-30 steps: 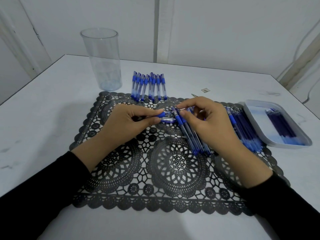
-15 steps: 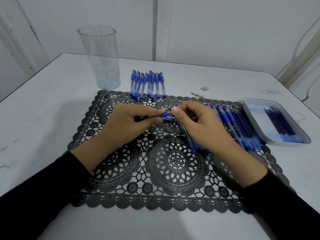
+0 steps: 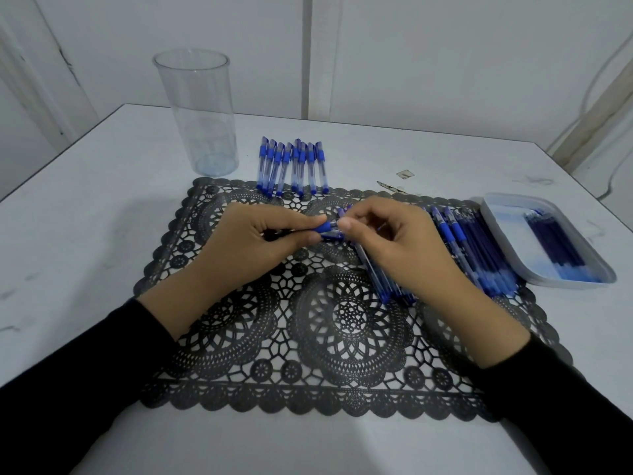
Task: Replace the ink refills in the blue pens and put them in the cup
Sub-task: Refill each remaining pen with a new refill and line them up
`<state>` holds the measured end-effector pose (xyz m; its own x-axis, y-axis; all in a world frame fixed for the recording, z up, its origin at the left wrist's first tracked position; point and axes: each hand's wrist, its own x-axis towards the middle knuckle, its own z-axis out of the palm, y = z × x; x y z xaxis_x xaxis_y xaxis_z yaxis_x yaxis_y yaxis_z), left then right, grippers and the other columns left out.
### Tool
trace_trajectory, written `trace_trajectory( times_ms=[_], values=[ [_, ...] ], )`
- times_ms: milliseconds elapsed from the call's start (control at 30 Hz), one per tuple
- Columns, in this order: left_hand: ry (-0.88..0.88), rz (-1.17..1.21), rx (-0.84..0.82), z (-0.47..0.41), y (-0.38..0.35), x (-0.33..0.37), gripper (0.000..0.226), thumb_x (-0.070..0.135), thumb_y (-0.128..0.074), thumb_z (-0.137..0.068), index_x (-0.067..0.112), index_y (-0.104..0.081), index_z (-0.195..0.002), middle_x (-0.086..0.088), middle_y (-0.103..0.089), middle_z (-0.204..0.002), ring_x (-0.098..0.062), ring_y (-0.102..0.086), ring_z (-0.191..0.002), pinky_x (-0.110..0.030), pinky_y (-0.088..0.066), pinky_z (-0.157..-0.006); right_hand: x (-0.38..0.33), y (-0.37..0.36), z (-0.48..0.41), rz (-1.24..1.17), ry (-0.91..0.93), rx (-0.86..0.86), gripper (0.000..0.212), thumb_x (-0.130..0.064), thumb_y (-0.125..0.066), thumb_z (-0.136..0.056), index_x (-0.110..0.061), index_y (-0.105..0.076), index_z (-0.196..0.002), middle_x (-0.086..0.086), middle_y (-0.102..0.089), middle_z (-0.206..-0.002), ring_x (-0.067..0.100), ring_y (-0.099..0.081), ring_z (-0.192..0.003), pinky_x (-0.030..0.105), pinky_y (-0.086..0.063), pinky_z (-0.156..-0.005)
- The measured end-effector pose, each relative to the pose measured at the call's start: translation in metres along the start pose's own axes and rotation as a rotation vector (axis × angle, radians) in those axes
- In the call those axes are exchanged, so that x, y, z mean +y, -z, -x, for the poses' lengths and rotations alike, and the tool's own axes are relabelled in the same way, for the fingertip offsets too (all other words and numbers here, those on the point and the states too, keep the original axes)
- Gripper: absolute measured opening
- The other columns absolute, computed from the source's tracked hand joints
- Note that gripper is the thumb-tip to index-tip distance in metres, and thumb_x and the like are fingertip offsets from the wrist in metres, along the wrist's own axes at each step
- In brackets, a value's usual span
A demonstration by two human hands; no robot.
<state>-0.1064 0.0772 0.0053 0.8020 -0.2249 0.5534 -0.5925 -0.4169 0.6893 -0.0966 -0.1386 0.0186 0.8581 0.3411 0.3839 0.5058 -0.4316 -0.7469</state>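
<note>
Over a black lace-pattern placemat (image 3: pixel 342 323), a person's left hand (image 3: pixel 253 245) grips a blue plastic pen (image 3: pixel 325 228) between thumb and forefinger. The right hand (image 3: pixel 400 255) pinches the pen's front end with its fingertips. A bunch of blue pens (image 3: pixel 380 282) lies under the right palm; whether it is held cannot be told. More blue pens are heaped (image 3: pixel 479 248) on the mat's right edge, beside a white oblong tray (image 3: pixel 496 214) holding dark blue ink refills (image 3: pixel 555 245). A row of blue-capped pens (image 3: pixel 294 166) lies at the mat's far edge, near a tall clear plastic cup (image 3: pixel 198 114) standing upright on the white table (image 3: pixel 85 234).
</note>
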Motion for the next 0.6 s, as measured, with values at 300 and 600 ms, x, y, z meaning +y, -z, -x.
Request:
trace_trajectory(
  times_ms=[300,600],
  values=[
    [-0.011,-0.013,-0.017,-0.0003,0.0012,-0.0003,0.032,0.019,-0.077,-0.080,0.016,-0.072,-0.111,0.007,-0.075,-0.098,-0.003,-0.073,-0.088,-0.021,-0.058,-0.082,-0.0026,-0.0019,0.0001,0.014,0.018,0.022,0.012,-0.026,-0.063,-0.094,-0.018,-0.072,-0.091,-0.021,-0.056,-0.063,0.001,-0.048,-0.056,0.009,-0.034,-0.055],
    [-0.008,-0.021,-0.013,-0.0009,0.0026,-0.0013,0.031,0.021,-0.076,-0.081,0.017,-0.072,-0.112,0.004,-0.076,-0.098,-0.006,-0.073,-0.086,-0.025,-0.059,-0.080,-0.0003,-0.0046,-0.0023,-0.068,-0.025,0.041,0.007,-0.025,-0.070,-0.089,-0.023,-0.074,-0.093,-0.016,-0.059,-0.065,0.003,-0.045,-0.057,0.016,-0.036,-0.055]
  ],
)
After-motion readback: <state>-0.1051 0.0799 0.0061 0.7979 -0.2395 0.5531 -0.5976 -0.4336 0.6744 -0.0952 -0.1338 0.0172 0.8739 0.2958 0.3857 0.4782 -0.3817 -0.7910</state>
